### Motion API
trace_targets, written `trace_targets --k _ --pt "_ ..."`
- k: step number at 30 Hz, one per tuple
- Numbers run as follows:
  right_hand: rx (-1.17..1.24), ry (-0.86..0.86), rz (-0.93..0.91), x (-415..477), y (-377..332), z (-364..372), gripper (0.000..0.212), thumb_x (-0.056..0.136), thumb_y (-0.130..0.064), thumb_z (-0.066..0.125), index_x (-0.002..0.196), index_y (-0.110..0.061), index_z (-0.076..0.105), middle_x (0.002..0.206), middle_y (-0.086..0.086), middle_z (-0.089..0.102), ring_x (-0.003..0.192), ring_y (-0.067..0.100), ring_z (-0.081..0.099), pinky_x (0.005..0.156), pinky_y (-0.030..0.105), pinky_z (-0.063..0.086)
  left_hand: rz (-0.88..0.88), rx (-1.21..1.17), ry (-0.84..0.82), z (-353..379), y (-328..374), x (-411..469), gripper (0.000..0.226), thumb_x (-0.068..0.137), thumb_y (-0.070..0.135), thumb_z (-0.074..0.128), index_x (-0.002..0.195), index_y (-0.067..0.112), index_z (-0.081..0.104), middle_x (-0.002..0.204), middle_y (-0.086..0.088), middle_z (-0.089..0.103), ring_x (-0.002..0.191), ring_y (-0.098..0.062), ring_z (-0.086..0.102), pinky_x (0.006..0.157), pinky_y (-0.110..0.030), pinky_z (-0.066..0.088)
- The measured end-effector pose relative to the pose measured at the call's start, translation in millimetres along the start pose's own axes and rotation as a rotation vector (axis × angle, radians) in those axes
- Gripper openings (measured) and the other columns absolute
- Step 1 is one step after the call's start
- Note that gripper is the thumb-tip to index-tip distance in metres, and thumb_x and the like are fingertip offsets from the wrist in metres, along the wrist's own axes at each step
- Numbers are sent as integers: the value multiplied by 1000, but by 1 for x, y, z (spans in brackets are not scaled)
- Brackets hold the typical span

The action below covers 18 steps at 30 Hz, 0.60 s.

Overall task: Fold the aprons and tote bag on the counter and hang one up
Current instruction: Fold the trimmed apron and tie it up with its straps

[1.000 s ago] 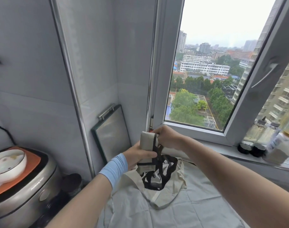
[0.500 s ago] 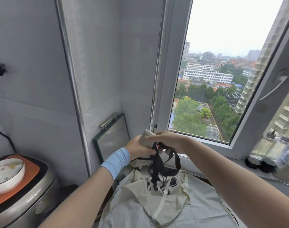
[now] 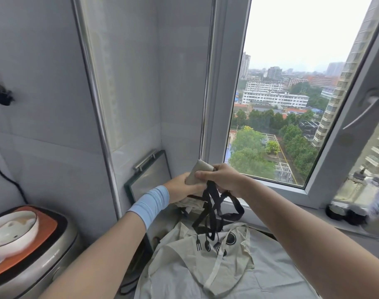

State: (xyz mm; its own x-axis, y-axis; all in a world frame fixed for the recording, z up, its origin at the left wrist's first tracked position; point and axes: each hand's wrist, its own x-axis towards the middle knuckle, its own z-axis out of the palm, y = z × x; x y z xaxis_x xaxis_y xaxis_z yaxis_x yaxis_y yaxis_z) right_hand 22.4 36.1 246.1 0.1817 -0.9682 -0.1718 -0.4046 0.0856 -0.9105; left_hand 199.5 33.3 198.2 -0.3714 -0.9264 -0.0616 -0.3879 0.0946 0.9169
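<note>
Holding what, at centre? (Student)
Both hands grip one folded beige apron (image 3: 201, 172), raised above the counter in front of the window (image 3: 270, 126). The left hand (image 3: 182, 188), with a blue sleeve (image 3: 150, 204) at its wrist, curls round the bundle's lower end. The right hand (image 3: 224, 180) pinches the upper end, thumb on the near face. (Tutor)
And the black straps (image 3: 214, 209)? (Student)
They hang in loops from the bundle, their lowest loops reaching the tote bag (image 3: 197, 262) below. (Tutor)
Where does the bag lie? (Student)
Crumpled on a pale grey cloth (image 3: 270, 283) spread over the counter, cutlery print up, handles loose. At left, a rice cooker (image 3: 46, 262) carries a white bowl (image 3: 11, 234). A framed board (image 3: 150, 179) leans against the wall behind the left hand. (Tutor)
</note>
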Motion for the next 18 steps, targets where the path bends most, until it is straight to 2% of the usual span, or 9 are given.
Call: trace_targets --k 2,4,6,8,10,12,14,16,18 --pt "69 -33 -7 -1 -2 -3 43 80 -37 80 103 -3 65 60 0 57 43 10 50 41 23 41 32 -1 65 0 6 1 56 76 64 61 119 29 59 110 1 68 106 -18 62 99 -41 48" --pt "98 -93 -14 -1 -4 -9 37 83 -29 79 107 -4 64 64 3 52 45 11 42 40 22 36 45 -9 133 -3 10 4 43 82 54 63 115 26 61 106 -1 69 103 -20 63 96 -40 49" --pt "27 -116 20 -2 -1 -21 30 85 -20 76 109 -4 67 64 2 53 47 10 40 43 22 35 11 -59 188 -12 13 3 35 86 43 66 112 20 63 101 -4 70 96 -24 66 88 -39 53" --pt "-76 -131 103 -3 9 -35 23 85 -16 76 103 -3 71 67 4 59 51 11 46 52 26 39 -51 -199 245 -26 14 2 35 88 33 68 116 12 61 99 -10 71 90 -29 67 84 -40 55" --pt "-110 -146 177 -6 22 -44 8 89 -11 69 92 -5 72 71 4 60 52 10 45 53 25 35 -131 -383 283 -43 13 1 42 86 31 72 121 12 58 102 -14 72 91 -34 69 86 -47 55" --pt "-66 -113 218 -8 34 -49 12 93 -9 60 84 -9 68 62 0 54 47 9 36 46 22 25 -157 -432 255 -53 16 -2 46 81 32 75 121 16 58 106 -15 72 93 -35 69 79 -46 57" --pt "-15 -15 214 -6 45 -51 13 93 -17 63 87 -8 70 63 1 52 48 10 35 44 22 24 -158 -399 235 -55 20 -2 51 78 34 77 122 17 58 108 -16 71 94 -35 69 74 -42 57" --pt "-10 77 184 -5 50 -52 17 89 -22 70 96 -6 72 74 5 54 54 12 41 47 23 26 -181 -443 219 -51 25 -3 50 79 32 76 123 17 57 110 -18 70 93 -36 69 77 -44 58" --pt "-8 103 155 -9 49 -52 13 88 -17 71 100 -11 73 75 2 58 58 12 44 49 23 28 -199 -456 209 -49 28 -2 45 82 30 75 121 19 56 113 -20 69 96 -41 68 84 -54 56"
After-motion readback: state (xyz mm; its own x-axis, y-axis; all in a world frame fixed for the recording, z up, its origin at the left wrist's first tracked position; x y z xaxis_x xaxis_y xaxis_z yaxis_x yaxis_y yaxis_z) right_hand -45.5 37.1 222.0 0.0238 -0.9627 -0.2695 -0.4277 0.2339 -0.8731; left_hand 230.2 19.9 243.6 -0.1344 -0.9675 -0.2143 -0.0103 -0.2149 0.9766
